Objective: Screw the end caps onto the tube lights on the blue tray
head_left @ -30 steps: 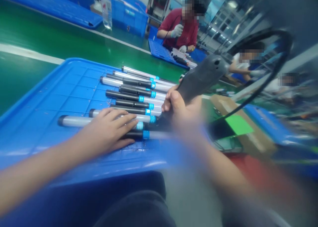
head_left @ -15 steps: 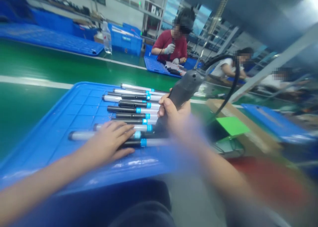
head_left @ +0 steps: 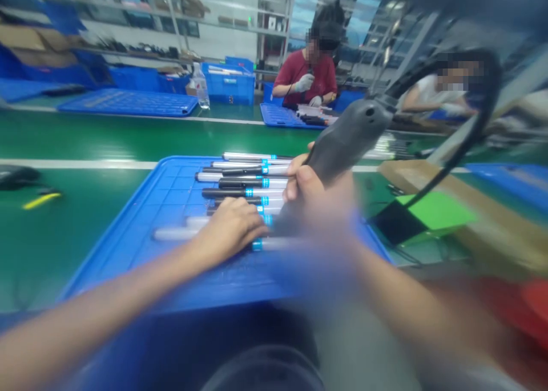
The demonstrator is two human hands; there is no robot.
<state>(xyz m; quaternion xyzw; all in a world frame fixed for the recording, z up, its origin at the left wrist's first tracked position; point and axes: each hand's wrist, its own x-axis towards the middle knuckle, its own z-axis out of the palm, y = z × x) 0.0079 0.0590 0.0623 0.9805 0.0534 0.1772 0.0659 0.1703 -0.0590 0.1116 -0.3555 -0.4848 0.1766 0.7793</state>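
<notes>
My right hand [head_left: 319, 185] is wrapped round a dark grey electric screwdriver [head_left: 346, 137], held tilted with its corded end up and to the right. Its lower end is blurred over the near tubes. A row of black and silver tubes [head_left: 242, 183] with blue bands lies across a blue plastic lid [head_left: 171, 180]. My left hand [head_left: 235, 225] lies over the near end of the row, its fingers bent and closed on a tube [head_left: 274, 243]. The hand hides most of that tube's left part.
A black cable [head_left: 464, 142] loops down from the screwdriver. To the right stand a bright green sheet [head_left: 436, 214] and a cardboard strip [head_left: 406, 174]. A yellow-handled tool [head_left: 41, 200] lies at left. Across the green bench, a co-worker in red [head_left: 308, 77] sits near a water bottle [head_left: 200, 87].
The view has swung left and levelled. My left hand has gone from lying spread over the tubes to bent fingers, farther along them. My right hand still grips the screwdriver.
</notes>
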